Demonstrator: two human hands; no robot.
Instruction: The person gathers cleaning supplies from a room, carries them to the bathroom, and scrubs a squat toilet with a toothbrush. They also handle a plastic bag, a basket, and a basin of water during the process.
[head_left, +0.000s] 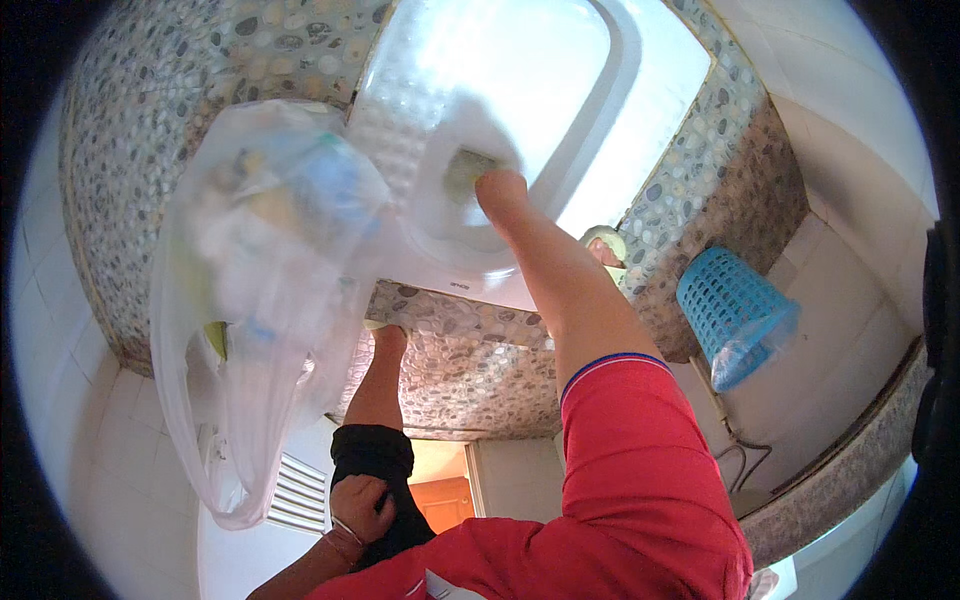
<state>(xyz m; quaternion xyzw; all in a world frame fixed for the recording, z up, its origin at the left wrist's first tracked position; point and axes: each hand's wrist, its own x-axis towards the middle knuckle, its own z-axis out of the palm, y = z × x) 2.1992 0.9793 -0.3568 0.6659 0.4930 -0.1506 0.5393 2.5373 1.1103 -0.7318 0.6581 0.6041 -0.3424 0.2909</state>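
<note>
My right hand (501, 196) reaches down into the bowl of a white ceramic squat toilet (675, 67). Its fingers are curled round a small yellowish-green thing (466, 174), too blurred to name, at the drain end of the bowl. My left hand (363, 507) rests on the black trouser leg (375, 450) at my knee. Its fingers are folded in and nothing shows in them. To the left, close to the toilet's edge, is a translucent plastic bag (262, 247) full of mixed refuse, its handles loose. What supports the bag cannot be seen.
A blue perforated wastebasket (720, 307) with a clear liner is at the right. Pebble-patterned flooring (292, 45) surrounds the toilet, with a step edge (457, 307) below it. One foot in a pale slipper (604, 238) shows beside my right arm. A thin hose (742, 444) runs near a countertop edge (832, 487).
</note>
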